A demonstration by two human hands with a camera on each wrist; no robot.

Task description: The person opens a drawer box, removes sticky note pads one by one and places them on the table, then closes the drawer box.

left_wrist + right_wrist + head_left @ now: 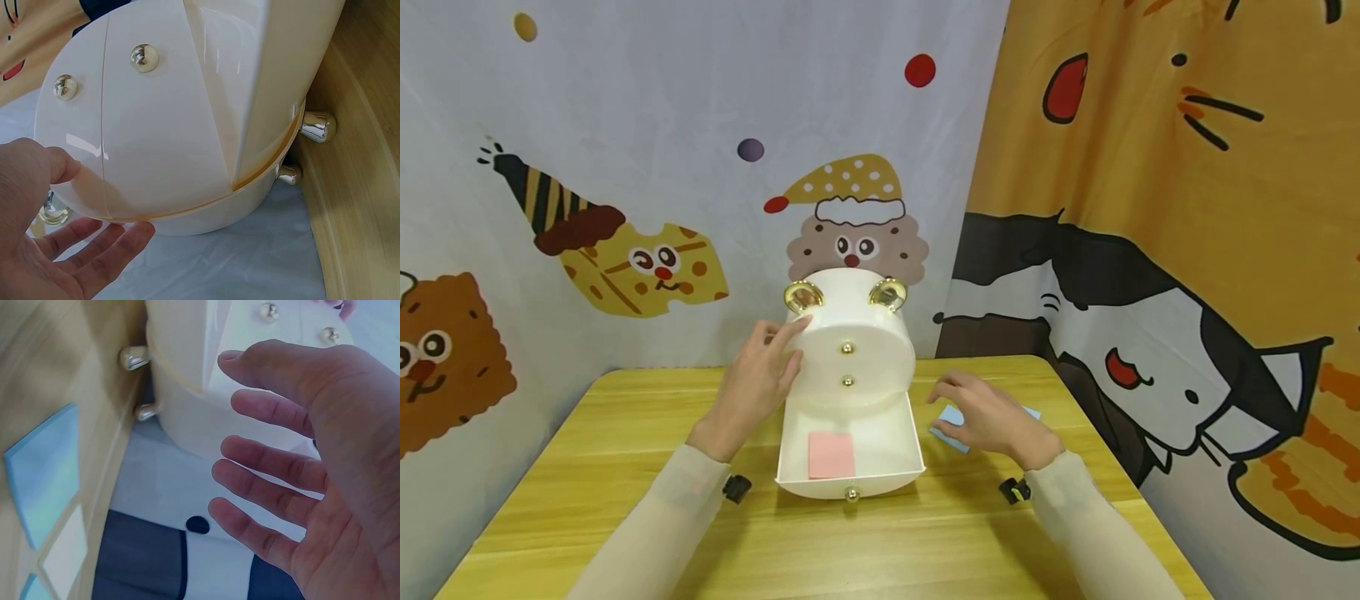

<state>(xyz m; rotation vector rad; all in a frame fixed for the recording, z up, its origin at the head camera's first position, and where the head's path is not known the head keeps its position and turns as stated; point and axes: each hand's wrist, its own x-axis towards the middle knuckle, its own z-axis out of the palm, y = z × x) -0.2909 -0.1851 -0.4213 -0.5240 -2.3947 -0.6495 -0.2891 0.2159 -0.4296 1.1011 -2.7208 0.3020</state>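
A white rounded drawer box (850,367) with gold knobs and two gold ring ears stands on the table. Its bottom drawer (886,446) is pulled out, and a pink square note pad (831,456) lies inside toward the front left. My left hand (756,379) is at the box's upper left side, fingertips right at its edge and thumb over the front face (165,150), fingers loosely spread. To the right of the drawer, my right hand (988,417) hovers over a blue square pad (951,427), fingers apart and holding nothing.
In the right wrist view, a white square (65,553) and a second blue piece (28,589) lie beside the blue pad. The wooden table (655,425) backs onto a cartoon-printed curtain (685,100). Gold feet (319,127) support the box.
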